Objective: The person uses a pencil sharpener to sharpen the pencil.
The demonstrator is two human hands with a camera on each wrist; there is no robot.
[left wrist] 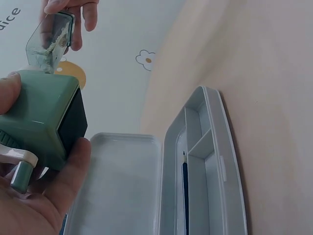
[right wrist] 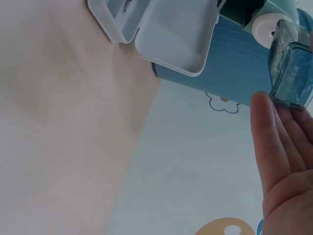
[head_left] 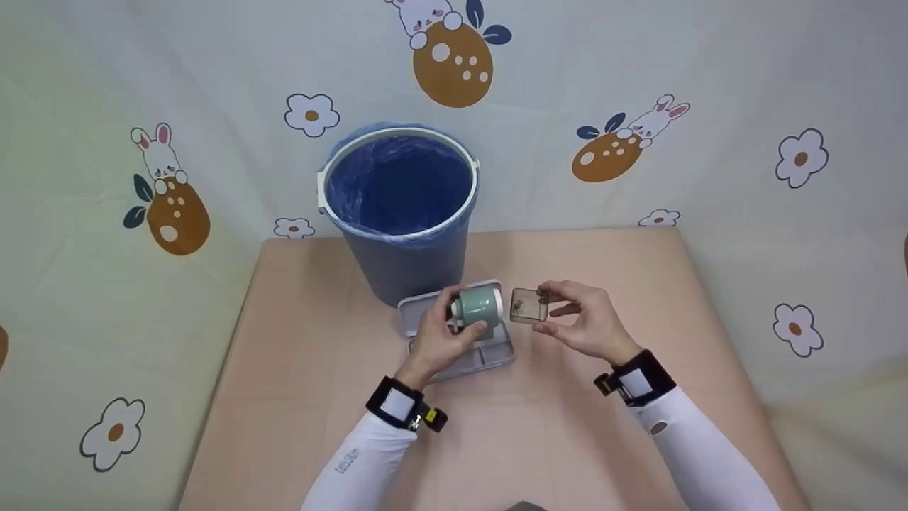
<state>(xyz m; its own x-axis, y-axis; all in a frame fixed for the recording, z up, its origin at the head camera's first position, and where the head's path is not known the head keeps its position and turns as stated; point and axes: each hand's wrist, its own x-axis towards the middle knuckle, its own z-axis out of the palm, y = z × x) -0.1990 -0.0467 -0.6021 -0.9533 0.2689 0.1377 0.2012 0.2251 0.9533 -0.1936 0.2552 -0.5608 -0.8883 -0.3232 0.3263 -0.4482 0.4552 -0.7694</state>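
My left hand point(head_left: 436, 345) grips a green pencil sharpener point(head_left: 477, 305) above the pencil case. Its crank handle point(left wrist: 22, 174) shows in the left wrist view, and a dark opening shows on its side in the right wrist view. My right hand point(head_left: 594, 328) pinches a clear shavings drawer point(head_left: 528, 306) between thumb and fingers, just right of the sharpener and apart from it. Shavings point(left wrist: 51, 49) lie inside the drawer. Below the left hand an open grey pencil case point(head_left: 499, 353) lies on the table, partly hidden by that hand. A dark pencil point(left wrist: 185, 196) lies in one compartment.
A grey-blue trash bin point(head_left: 418, 266) lined with a blue bag point(head_left: 340, 195) stands behind the pencil case, its mouth facing up. A pale pink cloth covers the table point(head_left: 305, 362). A patterned curtain point(head_left: 539, 142) hangs behind and on both sides.
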